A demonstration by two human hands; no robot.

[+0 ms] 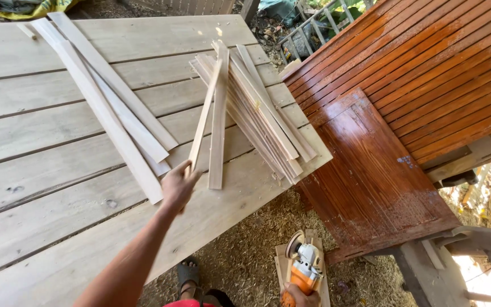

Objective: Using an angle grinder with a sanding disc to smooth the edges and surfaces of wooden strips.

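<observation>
Pale raw wood everywhere here. The left hand (178, 185) has its fingers wrapped around the near end of a thin wooden slat (204, 116), lifting it at a slant so the far end leans up over the big stack of slats (257, 113) on the right part of the plank table (41, 227). Holding it by the end like that keeps the strip clear of the others, so it comes away on its own. A smaller bunch of slats (109, 108) lies fanned out to the left, well apart from the stack, like a separate sorted pile.

Down near the ground, the right hand (301, 295) grips the orange body of an angle grinder (305, 264), held low and away from the table, above a small board. Only the top of that hand shows at the frame edge, so I think it's a full clenched grip. Right of the table stands a glossy red-brown varnished panel (404, 113).
</observation>
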